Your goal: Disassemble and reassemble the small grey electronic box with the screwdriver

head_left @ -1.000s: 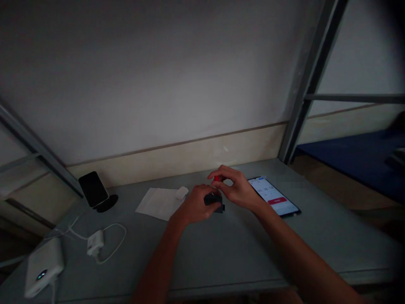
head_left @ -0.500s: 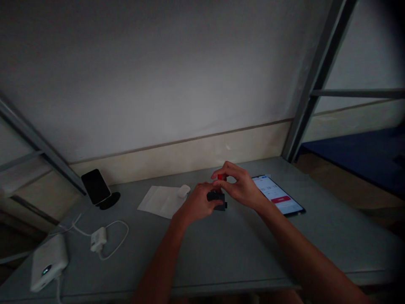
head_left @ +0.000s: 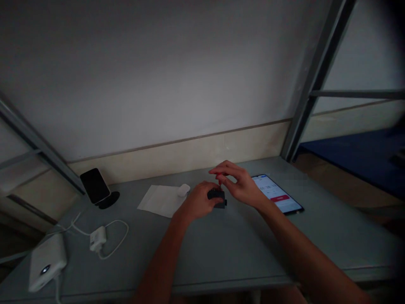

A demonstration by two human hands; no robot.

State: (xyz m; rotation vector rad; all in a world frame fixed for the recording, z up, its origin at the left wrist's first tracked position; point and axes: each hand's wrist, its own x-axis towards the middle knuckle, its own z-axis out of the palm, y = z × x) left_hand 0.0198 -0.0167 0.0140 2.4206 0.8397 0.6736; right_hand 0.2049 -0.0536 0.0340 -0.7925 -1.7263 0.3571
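Observation:
My left hand is closed round a small dark block-like object that rests on the grey table. My right hand hovers just above and to the right of it, fingertips pinched on a small red piece at the top of the dark object. The light is dim and details of both pieces are hard to make out.
A lit phone lies flat right of my hands. A white sheet with a small white case lies to the left. Farther left stand a dark phone on a stand, a white charger with cable and a white box. Metal frame posts flank the table.
The red piece in my right fingers has come down closer onto the dark object. Both hands stay in nearly the same place.

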